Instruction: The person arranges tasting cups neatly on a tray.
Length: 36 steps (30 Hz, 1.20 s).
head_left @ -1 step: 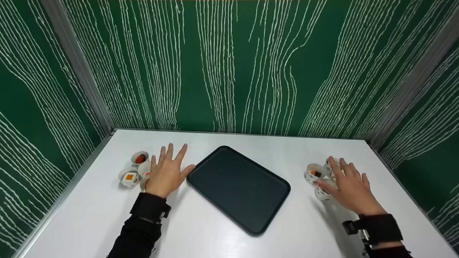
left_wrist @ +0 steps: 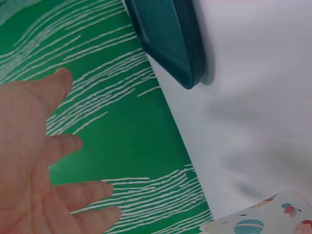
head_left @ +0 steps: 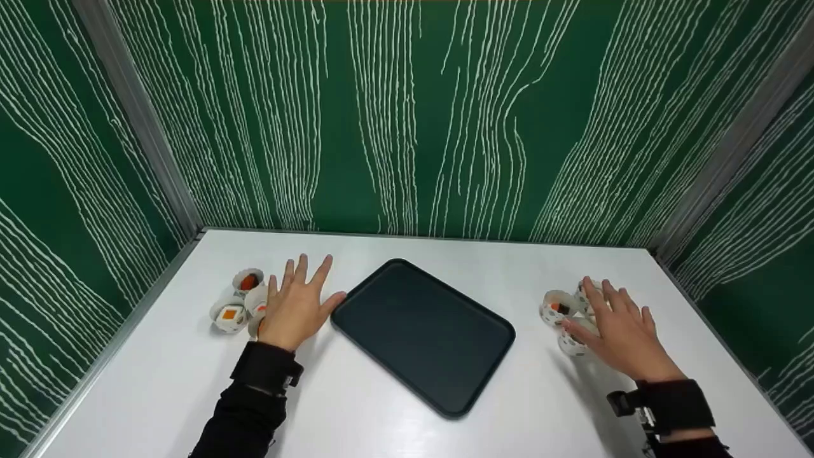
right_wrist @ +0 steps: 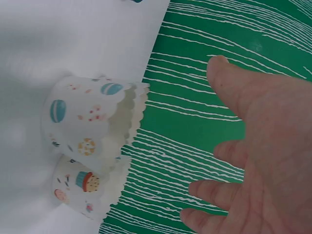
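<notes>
My left hand (head_left: 296, 313), fingers spread and straight, hovers between the left cups and the dark tray (head_left: 423, 337). Its thumb overlaps the tray's left corner in the head view. Several patterned paper baking cups stand at left; the front one (head_left: 230, 328) holds a white piece with an orange square, another (head_left: 239, 292) something red and black. My right hand (head_left: 626, 340), fingers extended, is over three similar cups, partly hiding them. One of those (head_left: 552, 318) contains an orange and black piece; a nearer cup (head_left: 572, 348) sits under the thumb. Both palms hold nothing in the wrist views.
The tray lies turned at an angle mid-table. A white table (head_left: 381, 413) carries everything. Green panels (head_left: 445, 127) with white wavy lines rise behind and on both sides, joined by grey metal posts (head_left: 137, 108). Black bands (head_left: 267, 366) sit on both wrists.
</notes>
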### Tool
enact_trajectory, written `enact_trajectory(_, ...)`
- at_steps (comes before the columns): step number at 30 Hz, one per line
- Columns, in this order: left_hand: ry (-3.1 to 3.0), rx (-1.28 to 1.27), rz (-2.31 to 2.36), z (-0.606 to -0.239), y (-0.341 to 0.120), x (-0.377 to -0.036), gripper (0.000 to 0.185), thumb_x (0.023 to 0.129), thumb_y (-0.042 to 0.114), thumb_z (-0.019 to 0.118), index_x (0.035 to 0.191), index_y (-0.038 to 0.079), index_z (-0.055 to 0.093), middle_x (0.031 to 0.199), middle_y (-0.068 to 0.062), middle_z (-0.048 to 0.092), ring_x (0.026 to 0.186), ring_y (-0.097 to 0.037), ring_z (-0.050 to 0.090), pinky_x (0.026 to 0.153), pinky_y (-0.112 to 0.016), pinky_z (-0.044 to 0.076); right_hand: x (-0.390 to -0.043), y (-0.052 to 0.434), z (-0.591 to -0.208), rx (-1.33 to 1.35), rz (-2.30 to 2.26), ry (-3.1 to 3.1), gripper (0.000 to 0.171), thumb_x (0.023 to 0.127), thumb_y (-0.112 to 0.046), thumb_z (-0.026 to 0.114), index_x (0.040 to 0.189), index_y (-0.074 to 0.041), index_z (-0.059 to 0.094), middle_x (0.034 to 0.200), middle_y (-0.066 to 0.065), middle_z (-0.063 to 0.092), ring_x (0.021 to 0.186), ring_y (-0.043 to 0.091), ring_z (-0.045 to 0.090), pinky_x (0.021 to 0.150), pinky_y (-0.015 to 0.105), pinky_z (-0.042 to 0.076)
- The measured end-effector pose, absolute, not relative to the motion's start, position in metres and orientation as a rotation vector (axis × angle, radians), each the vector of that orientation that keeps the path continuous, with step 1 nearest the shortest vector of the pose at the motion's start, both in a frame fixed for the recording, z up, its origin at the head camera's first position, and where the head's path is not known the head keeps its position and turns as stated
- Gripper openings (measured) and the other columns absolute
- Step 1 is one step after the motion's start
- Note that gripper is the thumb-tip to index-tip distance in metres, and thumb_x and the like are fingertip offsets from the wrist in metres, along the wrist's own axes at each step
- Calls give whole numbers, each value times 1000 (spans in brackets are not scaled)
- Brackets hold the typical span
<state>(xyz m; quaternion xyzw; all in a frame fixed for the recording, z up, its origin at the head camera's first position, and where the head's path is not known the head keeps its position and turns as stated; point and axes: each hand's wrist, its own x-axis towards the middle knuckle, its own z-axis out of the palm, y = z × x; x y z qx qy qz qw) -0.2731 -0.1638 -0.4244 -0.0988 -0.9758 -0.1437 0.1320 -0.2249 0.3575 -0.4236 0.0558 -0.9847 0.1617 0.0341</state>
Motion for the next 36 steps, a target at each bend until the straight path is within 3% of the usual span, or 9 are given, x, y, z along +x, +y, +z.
enact_trajectory(3, -2825, -289, -420, -424, -163, -274, 72, 106, 51, 64, 166, 17, 42, 167, -33, 39, 157, -54, 34, 123, -77, 27, -223, 355, -421, 179, 502, -3012, 97, 106, -60, 58, 171, -3, 15, 169, 43, 15, 153, 70, 12, 114, 89, 7)
enact_trajectory(6, -2779, -313, -412, -423, -160, -274, 68, 105, 46, 68, 161, 13, 49, 160, -34, 48, 150, -53, 45, 120, -72, 36, -220, 350, -417, 198, 507, -2972, 95, 105, -58, 61, 170, -3, 19, 168, 42, 20, 152, 69, 16, 114, 89, 9)
enact_trajectory(10, -2689, -354, -398, -421, -154, -275, 55, 101, 35, 76, 146, 6, 64, 138, -30, 66, 126, -49, 65, 103, -63, 54, -214, 340, -410, 234, 491, -2883, 86, 105, -50, 67, 166, -1, 33, 163, 40, 34, 147, 67, 30, 113, 87, 20)
enact_trajectory(13, -2644, -372, -411, -419, -150, -278, 42, 98, 26, 80, 132, 4, 71, 121, -24, 72, 110, -43, 70, 88, -56, 60, -210, 327, -406, 271, 492, -2783, 68, 103, -41, 72, 154, 1, 53, 151, 36, 51, 137, 61, 46, 107, 81, 35)
enact_trajectory(17, -2627, -384, -457, -419, -144, -283, 26, 96, 17, 81, 119, 3, 76, 107, -20, 73, 98, -38, 73, 77, -51, 62, -205, 308, -404, 336, 578, -2673, 33, 101, -27, 77, 123, -3, 75, 117, 20, 73, 107, 39, 70, 90, 60, 57)
enact_trajectory(19, -2635, -383, -478, -420, -142, -286, 22, 96, 14, 81, 115, 3, 77, 104, -19, 74, 96, -38, 74, 74, -51, 63, -204, 297, -406, 370, 646, -2665, 15, 99, -21, 79, 107, -9, 78, 97, 7, 75, 90, 23, 71, 80, 43, 59)
enact_trajectory(21, -2647, -379, -487, -422, -140, -291, 19, 96, 13, 80, 112, 3, 78, 103, -18, 74, 93, -37, 75, 73, -51, 63, -202, 288, -409, 398, 696, -2691, 6, 99, -19, 79, 95, -14, 77, 81, -4, 69, 73, 10, 64, 68, 30, 54)
enact_trajectory(27, -2679, -352, -461, -434, -138, -305, 14, 94, 9, 81, 105, 1, 79, 96, -19, 73, 88, -37, 75, 72, -52, 62, -206, 268, -428, 493, 841, -2850, 28, 103, -22, 73, 75, -20, 70, 61, -13, 53, 55, -1, 45, 56, 21, 38)
enact_trajectory(36, -2741, -248, -436, -454, -140, -318, 8, 92, 5, 82, 93, 0, 77, 88, -19, 70, 84, -39, 74, 70, -52, 62, -210, 258, -460, 477, 959, -3002, 38, 103, -27, 72, 67, -14, 70, 57, -11, 57, 51, 2, 47, 51, 21, 37)
